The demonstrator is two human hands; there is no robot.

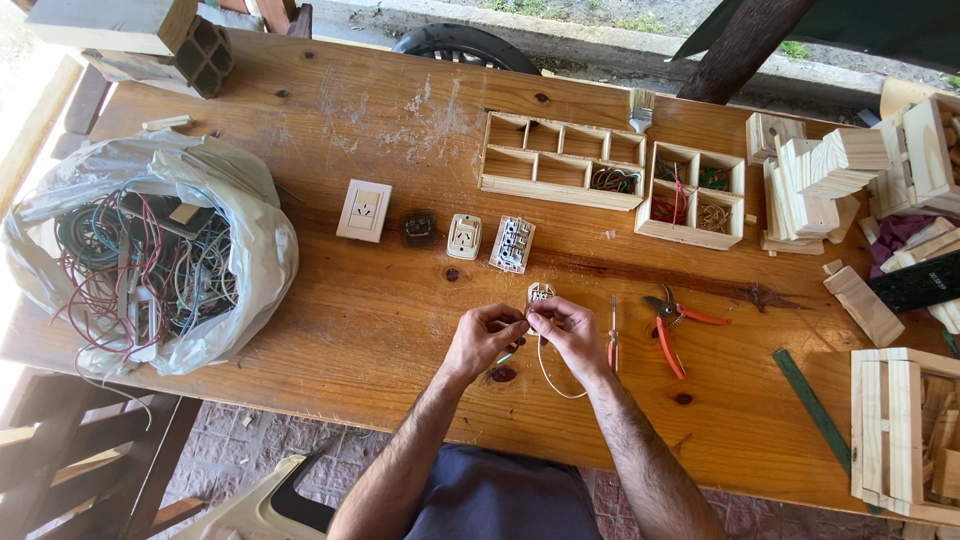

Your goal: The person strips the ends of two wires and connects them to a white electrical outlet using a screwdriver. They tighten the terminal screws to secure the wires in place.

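Head view, looking down on a wooden table (pixel 380 300). Both hands are held together near the front edge, approx. centre. Left hand (pixel 483 338) has fingers curled in, tips pinched on a thin white wire (pixel 545 372) close to where it meets a small white socket module (pixel 540 292). Right hand (pixel 566 330) is pressed against the left, thumb and forefinger pinched on the same wire/module end; the other fingers are curled in. Exact contact pt. can't be told, too small. The wire is seen looping down below the right hand onto the tabletop. A bit of blue wire (pixel 508 356) shows under the left hand.

Just right of the hands: a small red-handled screwdriver (pixel 613 335), then red-handled pruning shears (pixel 672 322), both lying flat, untouched.

Behind the hands, a row of 4 items: white wall-socket plate (pixel 363 210), dark module (pixel 419 228), white socket module (pixel 464 236), white multi-switch block (pixel 513 244). Further back, a long wooden divided tray (pixel 560 160) and a square wooden divided tray (pixel 697 194), wire bits in some compartments. A paintbrush (pixel 641 109) lies behind the trays.

Left side: a clear plastic bag (pixel 150 255) full of tangled wires. Right side: stacked wood blocks (pixel 815 180), a green ruler (pixel 812 405), a slatted wooden crate (pixel 900 430).
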